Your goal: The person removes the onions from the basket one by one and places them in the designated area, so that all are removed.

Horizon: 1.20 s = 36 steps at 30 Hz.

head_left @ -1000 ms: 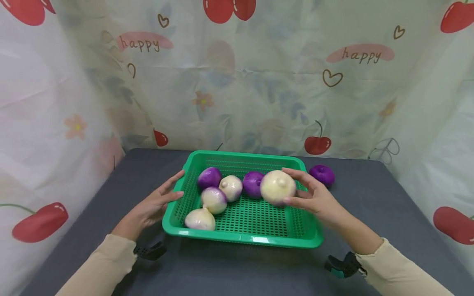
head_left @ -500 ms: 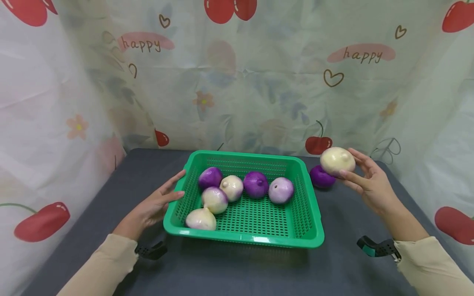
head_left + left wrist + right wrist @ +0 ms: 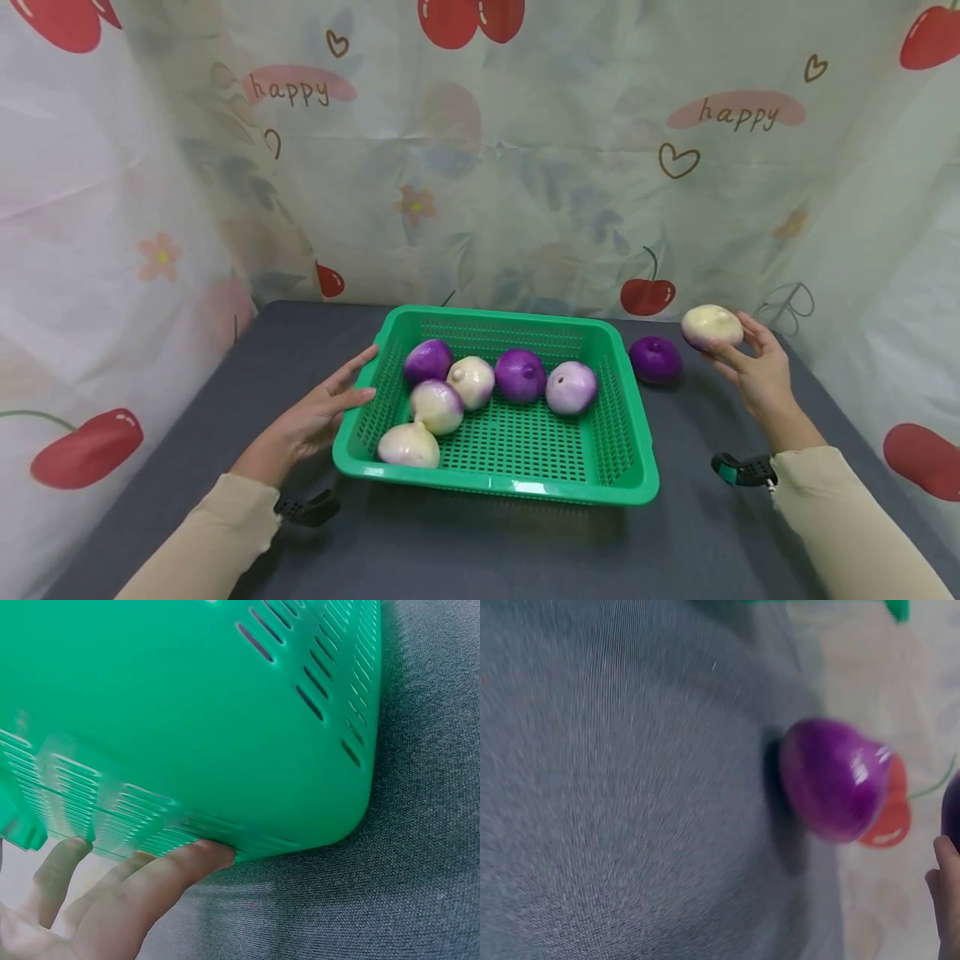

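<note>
My right hand (image 3: pixel 768 379) grips a white onion (image 3: pixel 708 325) with a purplish underside, to the right of a purple onion (image 3: pixel 656 360) that sits on the table. Whether the held onion touches the tabletop I cannot tell. Fairly straight fingers of my left hand (image 3: pixel 307 421) rest against the left side of a green plastic basket (image 3: pixel 487 485); the left wrist view shows fingertips (image 3: pixel 214 855) on its outer wall (image 3: pixel 187 750). Inside the basket lie several onions, among them a deep purple one (image 3: pixel 521 375), a pale lilac one (image 3: pixel 572 388) and a white one (image 3: pixel 408 445).
The dark grey cloth-covered table (image 3: pixel 697 550) reaches back to a patterned curtain (image 3: pixel 495 192), which also hangs along both sides. A thin looped cord (image 3: pixel 791 307) is at the back right corner.
The right hand has carried the white onion out from above the basket, past the purple onion, to the right and then lower. The left hand has stayed at the basket.
</note>
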Each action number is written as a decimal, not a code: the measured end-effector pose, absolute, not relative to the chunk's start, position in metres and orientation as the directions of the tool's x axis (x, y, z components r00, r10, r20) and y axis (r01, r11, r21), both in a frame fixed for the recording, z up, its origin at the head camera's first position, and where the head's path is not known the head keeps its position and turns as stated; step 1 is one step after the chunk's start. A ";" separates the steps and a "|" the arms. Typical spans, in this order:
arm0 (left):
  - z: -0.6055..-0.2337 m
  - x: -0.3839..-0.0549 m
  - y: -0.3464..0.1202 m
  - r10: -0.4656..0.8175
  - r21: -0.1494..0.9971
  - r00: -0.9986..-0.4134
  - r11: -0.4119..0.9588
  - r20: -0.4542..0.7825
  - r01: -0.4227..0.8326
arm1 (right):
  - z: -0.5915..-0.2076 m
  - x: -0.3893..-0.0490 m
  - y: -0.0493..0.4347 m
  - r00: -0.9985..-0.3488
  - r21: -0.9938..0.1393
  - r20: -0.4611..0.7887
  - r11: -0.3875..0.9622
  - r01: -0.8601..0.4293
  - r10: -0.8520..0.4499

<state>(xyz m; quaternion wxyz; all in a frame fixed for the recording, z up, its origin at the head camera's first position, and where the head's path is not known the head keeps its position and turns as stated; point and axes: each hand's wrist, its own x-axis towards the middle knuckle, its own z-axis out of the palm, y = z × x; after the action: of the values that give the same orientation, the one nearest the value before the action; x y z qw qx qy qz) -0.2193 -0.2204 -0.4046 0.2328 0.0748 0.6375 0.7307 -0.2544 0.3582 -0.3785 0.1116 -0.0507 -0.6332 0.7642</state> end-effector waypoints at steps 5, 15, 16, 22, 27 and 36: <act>-0.405 -0.220 -0.221 0.440 0.966 -0.879 -0.081 -0.185 -0.244 | -0.392 -0.266 0.365 -0.932 -0.995 -0.018 -0.101 -0.020 0.363; -0.405 -0.219 -0.222 0.445 0.967 -0.877 -0.083 -0.180 -0.240 | -0.430 -0.284 0.383 -0.872 -0.982 -0.105 0.088 0.166 0.479; -0.405 -0.219 -0.222 0.446 0.967 -0.877 -0.082 -0.180 -0.240 | -0.426 -0.281 0.378 -0.863 -0.969 -0.106 0.142 0.201 0.494; -0.407 -0.220 -0.221 0.450 0.968 -0.875 -0.079 -0.180 -0.239 | -0.426 -0.275 0.369 -0.843 -0.894 -0.064 0.345 0.286 0.534; -0.407 -0.220 -0.221 0.445 0.967 -0.877 -0.082 -0.181 -0.241 | -0.427 -0.276 0.366 -0.847 -0.881 -0.069 0.365 0.300 0.527; -0.406 -0.220 -0.221 0.445 0.966 -0.877 -0.085 -0.182 -0.244 | -0.427 -0.277 0.364 -0.863 -0.879 -0.089 0.369 0.304 0.498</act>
<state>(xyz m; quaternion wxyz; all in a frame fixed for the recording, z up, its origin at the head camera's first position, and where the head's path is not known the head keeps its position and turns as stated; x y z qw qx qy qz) -0.2195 -0.2207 -0.4057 0.2351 0.0793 0.6340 0.7324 -0.2773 0.3639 -0.4267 0.0958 -0.2438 -0.8217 0.5061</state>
